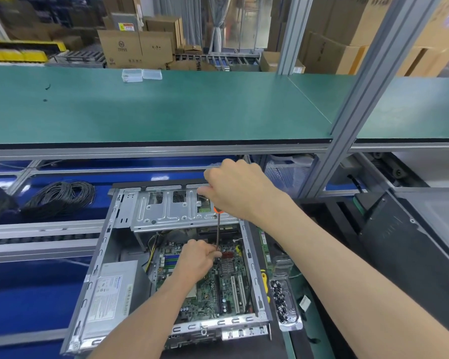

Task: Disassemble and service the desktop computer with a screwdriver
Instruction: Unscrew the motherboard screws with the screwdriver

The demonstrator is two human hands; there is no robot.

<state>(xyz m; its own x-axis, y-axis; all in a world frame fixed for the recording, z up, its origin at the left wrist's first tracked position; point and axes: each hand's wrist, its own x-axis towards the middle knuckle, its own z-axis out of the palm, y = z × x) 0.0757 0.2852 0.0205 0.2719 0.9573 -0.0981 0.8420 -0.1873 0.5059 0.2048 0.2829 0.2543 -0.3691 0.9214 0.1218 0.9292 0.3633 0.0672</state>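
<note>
Right hand (240, 189) grips screwdriver (217, 229) handle; left hand (198, 257) pinches its shaft tip at motherboard (218, 286) inside open PC case (99, 275).

My single head camera looks forward and down, close above the open computer case (166, 268), green bench (166, 107) beyond it.

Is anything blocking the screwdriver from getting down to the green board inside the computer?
Nothing visible blocks it. The right hand grips the screwdriver upright, past the drive cage, and its shaft runs freely down to the motherboard. The left hand pinches the shaft near the tip, which its fingers hide.
</note>
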